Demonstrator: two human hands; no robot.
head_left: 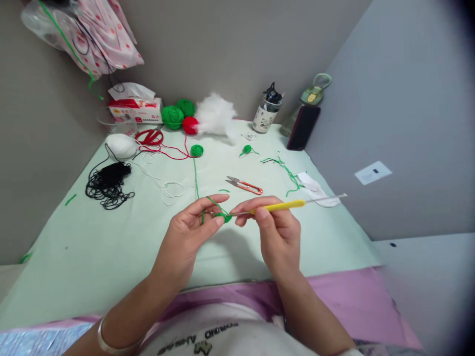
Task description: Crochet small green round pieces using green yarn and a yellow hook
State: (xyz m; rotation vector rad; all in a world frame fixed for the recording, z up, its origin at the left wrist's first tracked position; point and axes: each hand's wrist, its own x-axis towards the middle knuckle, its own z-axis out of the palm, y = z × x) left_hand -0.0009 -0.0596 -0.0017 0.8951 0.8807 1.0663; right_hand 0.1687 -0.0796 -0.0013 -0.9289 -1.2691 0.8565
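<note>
A small green crochet piece (223, 216) is pinched between the thumb and fingers of the left hand (189, 227), which is closed around it just above the worktop (92, 247). A crochet hook (282, 205) with a yellow handle is held in the right hand (276, 230), and the fingers are closed tight on the handle. The metal tip of the hook is pushed into the green piece, so the two hands are close together. A green thread (195, 178) is looped over the left fingers and is led across the worktop to a little green ball (196, 150).

Just behind the hands, orange snips (245, 185) are laid flat. Bits of cut green thread are scattered to the right. On the left, a black tangle of thread (109, 184) and a white ball (120, 146) are seen, with red scissors (150, 137) beside them. Along the back wall, a tissue box (135, 110), two bigger green balls (172, 116), a red ball (189, 124) and a heap of white stuffing (215, 116) are lined up. A jar (265, 117), a dark phone (303, 127) and a green bottle (315, 94) are stood in the far right corner.
</note>
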